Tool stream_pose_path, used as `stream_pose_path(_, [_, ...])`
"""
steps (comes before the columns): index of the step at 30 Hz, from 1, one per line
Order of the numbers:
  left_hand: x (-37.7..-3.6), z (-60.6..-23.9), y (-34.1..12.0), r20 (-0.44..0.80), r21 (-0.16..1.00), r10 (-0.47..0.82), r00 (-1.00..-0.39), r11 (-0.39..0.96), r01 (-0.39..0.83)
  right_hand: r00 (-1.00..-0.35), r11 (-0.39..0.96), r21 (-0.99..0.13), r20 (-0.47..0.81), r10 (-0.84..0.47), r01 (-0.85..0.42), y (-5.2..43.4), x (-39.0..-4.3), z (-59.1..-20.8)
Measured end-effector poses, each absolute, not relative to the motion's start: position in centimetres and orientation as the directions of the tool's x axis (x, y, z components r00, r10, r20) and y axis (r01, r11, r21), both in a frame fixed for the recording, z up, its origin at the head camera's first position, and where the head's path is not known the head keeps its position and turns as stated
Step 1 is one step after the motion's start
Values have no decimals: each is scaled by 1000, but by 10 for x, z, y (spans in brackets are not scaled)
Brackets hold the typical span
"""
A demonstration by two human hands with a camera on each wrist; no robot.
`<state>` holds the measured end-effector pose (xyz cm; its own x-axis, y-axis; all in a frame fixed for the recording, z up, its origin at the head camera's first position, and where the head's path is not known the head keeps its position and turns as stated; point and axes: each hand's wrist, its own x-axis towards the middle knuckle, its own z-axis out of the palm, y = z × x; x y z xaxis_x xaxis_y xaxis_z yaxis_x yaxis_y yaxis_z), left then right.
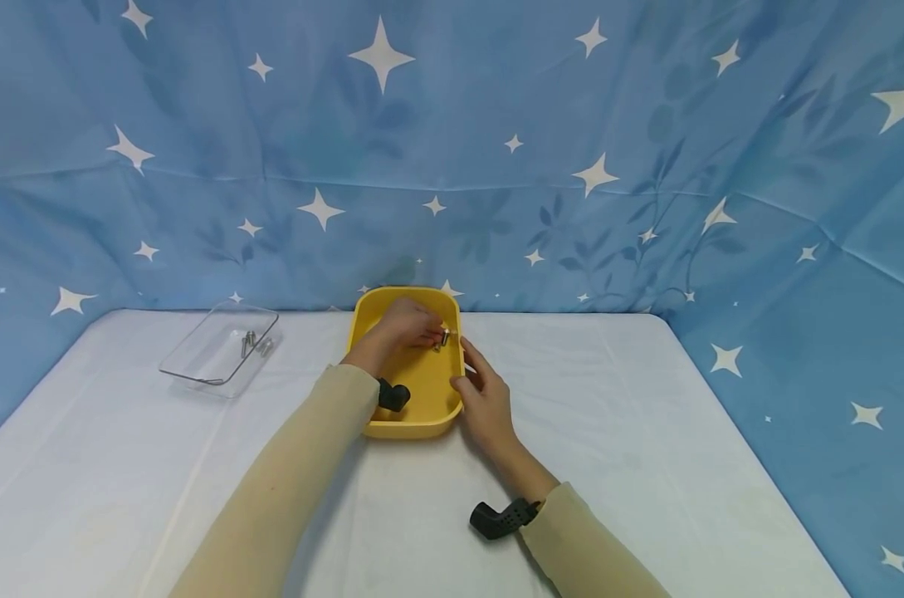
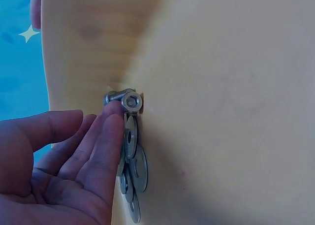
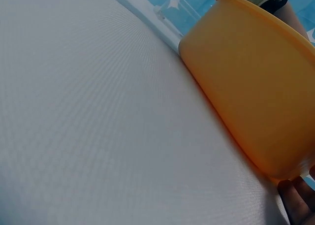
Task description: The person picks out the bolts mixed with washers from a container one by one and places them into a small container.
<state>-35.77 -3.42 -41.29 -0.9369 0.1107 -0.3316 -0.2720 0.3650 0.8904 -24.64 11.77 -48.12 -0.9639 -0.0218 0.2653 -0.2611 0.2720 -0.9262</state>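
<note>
A yellow bin (image 1: 414, 430) stands at the back of the white table. Inside it, my left hand (image 1: 407, 322) reaches to the right wall. Its outstretched fingertips touch socket-head bolts (image 2: 131, 102) in the left wrist view, the thumb held apart. Several flat metal washers (image 2: 139, 168) lie overlapped beside those fingers. My right hand (image 1: 489, 407) holds the bin's right side, the thumb at the rim and the fingers along the outside. In the right wrist view only some fingers (image 3: 297, 200) show, at the bin's lower corner.
To the left stands a clear tray (image 1: 220, 340) with a few bolts (image 1: 248, 342) in it. A blue star-patterned cloth (image 1: 452, 166) hangs behind the table. The white tablecloth (image 1: 646, 432) spreads to the right of the bin.
</note>
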Motion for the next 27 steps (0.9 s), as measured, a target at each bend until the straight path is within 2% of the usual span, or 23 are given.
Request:
stream_pose_path(9, [-361, -415, -35, -341, 906, 115, -933, 305, -294, -961, 255, -928, 275, -25, -272, 118, -247, -480])
stream_pose_path(27, [-360, -421, -34, -282, 906, 174, -943, 371, -203, -967, 273, -928, 255, -31, -253, 118, -248, -482])
